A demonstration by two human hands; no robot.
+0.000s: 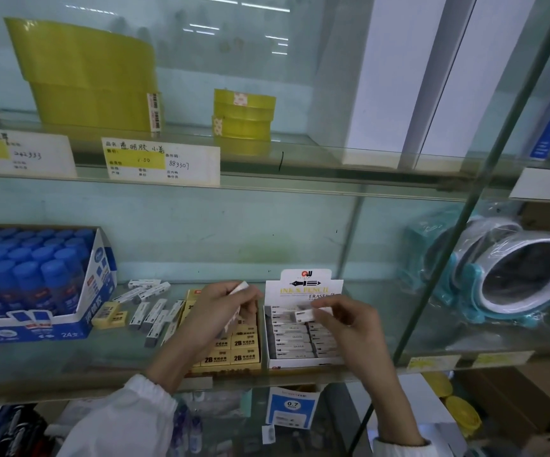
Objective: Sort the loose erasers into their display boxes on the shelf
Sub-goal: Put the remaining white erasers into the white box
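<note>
Hands: 2, the left hand (215,311) and the right hand (349,321). Eraser display boxes: 2, the yellow 2B box (191,296) at left and the white ink-and-pencil box (303,291) at right. Loose yellow erasers (108,313): 2, left of the boxes. Loose grey-and-white erasers (153,316): about 10, exact count unclear. Glue-stick box (36,328): 1, far left. Price cards (161,161): 2. Yellow tape stacks (95,84): 2.

Grey-and-white erasers (150,311) lie scattered on the glass shelf (69,357) beside two yellow erasers (109,313). A yellow box (191,295) and a nearly full white box (304,291) stand side by side. The left hand (214,311) grips a bundle of erasers (239,287); the right hand (352,328) pinches one white eraser (305,315) above the white box.
</note>
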